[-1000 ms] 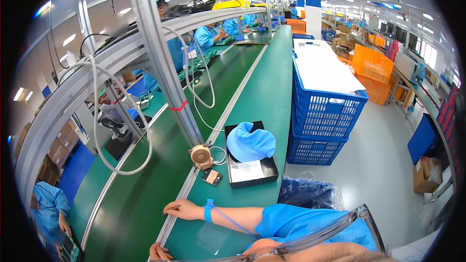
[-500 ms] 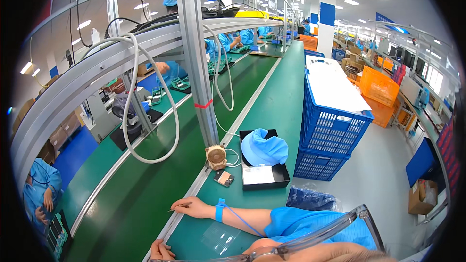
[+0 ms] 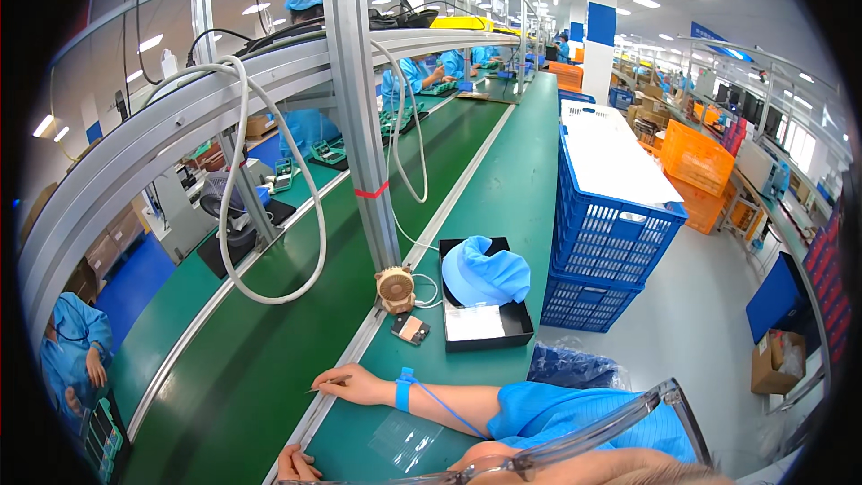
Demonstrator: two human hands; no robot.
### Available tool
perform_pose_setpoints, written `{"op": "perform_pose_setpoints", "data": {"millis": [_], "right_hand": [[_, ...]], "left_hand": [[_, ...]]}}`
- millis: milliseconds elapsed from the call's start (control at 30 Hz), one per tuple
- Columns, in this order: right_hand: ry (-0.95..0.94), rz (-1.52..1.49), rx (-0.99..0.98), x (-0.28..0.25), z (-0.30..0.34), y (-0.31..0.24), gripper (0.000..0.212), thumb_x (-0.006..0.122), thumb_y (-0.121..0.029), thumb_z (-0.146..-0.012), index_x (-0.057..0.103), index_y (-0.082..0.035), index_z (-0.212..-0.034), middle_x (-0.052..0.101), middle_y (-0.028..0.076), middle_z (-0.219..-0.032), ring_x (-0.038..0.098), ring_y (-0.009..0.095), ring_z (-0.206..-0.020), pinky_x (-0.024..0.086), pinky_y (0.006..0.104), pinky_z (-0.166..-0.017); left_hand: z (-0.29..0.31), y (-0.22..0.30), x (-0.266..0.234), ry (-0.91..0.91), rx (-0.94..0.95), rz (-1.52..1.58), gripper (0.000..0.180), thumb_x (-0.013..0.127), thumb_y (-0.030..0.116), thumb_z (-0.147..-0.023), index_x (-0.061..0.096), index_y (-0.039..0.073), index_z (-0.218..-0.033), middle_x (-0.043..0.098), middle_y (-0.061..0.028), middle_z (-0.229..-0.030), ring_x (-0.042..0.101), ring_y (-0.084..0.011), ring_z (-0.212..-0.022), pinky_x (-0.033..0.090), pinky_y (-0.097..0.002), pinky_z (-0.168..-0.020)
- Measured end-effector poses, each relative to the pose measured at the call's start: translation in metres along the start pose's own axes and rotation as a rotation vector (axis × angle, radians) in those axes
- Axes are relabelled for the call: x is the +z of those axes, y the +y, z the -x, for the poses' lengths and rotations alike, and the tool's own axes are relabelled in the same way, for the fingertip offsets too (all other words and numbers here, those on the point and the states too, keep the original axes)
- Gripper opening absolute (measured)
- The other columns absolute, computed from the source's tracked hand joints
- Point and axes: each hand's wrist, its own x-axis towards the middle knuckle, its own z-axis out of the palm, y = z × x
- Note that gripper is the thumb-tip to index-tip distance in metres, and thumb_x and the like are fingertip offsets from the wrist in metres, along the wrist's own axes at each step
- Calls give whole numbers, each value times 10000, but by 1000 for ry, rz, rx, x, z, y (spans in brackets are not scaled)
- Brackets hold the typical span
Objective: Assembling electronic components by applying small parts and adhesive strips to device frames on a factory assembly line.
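Note:
My right hand [image 3: 352, 384] lies on the metal rail [image 3: 325, 401] along the green bench's edge. Its fingers are pinched on a thin pointed tool [image 3: 312, 390], whose tip sticks out toward the green conveyor belt [image 3: 242, 355]. A blue wrist strap [image 3: 404, 392] with a cord circles that wrist. Lower down, my left hand [image 3: 296, 465] rests by the same rail, fingers loosely bent and apart, nothing seen in them; its lower part is cut off by the frame. Between my arms a clear plastic sheet or bag [image 3: 406, 440] lies flat on the bench.
Ahead stand a small round tan fan [image 3: 395, 289], a small dark block [image 3: 410, 329] and a black tray [image 3: 516, 328] with a blue cap [image 3: 485, 271]. A metal post [image 3: 359, 126] rises beside the belt. Blue crates [image 3: 611, 242] stack at right. Co-workers [image 3: 76, 346] sit across the belt.
My hands hold almost the same pose, and the view has shifted slightly. Across the belt, a co-worker's hand behind the post has drawn out of sight; the co-worker at lower left has moved a hand.

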Motion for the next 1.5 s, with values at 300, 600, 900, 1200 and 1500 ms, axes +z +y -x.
{"op": "perform_pose_setpoints", "data": {"millis": [300, 600, 900, 1200, 1500], "right_hand": [[-19, 14, 42, -1, 1, -5, 220, 576, -127, -929, 650, -42, -1117, 700, 57, -981, 639, 107, -856, 508, 250, -765], [25, -3, -25, 0, 1, -1, 192, 581, -125, -920, 664, -21, -1058, 703, 69, -956, 653, 123, -821, 515, 260, -729], [40, 7, -39, 1, 1, 2, 182, 587, -143, -915, 673, -46, -1041, 703, 58, -903, 658, 118, -786, 515, 259, -705], [45, 59, -70, 3, -1, 4, 175, 594, -142, -902, 682, -52, -1023, 697, 56, -849, 624, 110, -724, 494, 255, -658], [51, 73, -88, 3, -1, 3, 168, 604, -133, -893, 685, -47, -1013, 684, 58, -815, 604, 114, -703, 483, 257, -641]], "left_hand": [[1, 5, -2, -15, -17, 12, 226, 515, 131, -933, 628, 16, -1091, 633, -112, -784, 585, -205, -677, 491, -324, -656], [1, -7, 3, -26, -32, 92, 224, 514, 137, -945, 630, 5, -1084, 617, -66, -737, 544, -146, -591, 468, -291, -569], [0, -3, 0, -4, 7, 6, 238, 521, 146, -945, 624, 3, -1105, 644, -92, -792, 584, -178, -671, 491, -313, -645], [-6, -10, -6, -39, -26, -6, 258, 515, 168, -952, 618, -2, -1117, 653, -119, -853, 600, -203, -753, 494, -327, -713], [-7, -2, -10, -58, -65, 17, 273, 512, 182, -956, 614, -6, -1125, 654, -133, -889, 602, -213, -795, 491, -331, -747]]}}
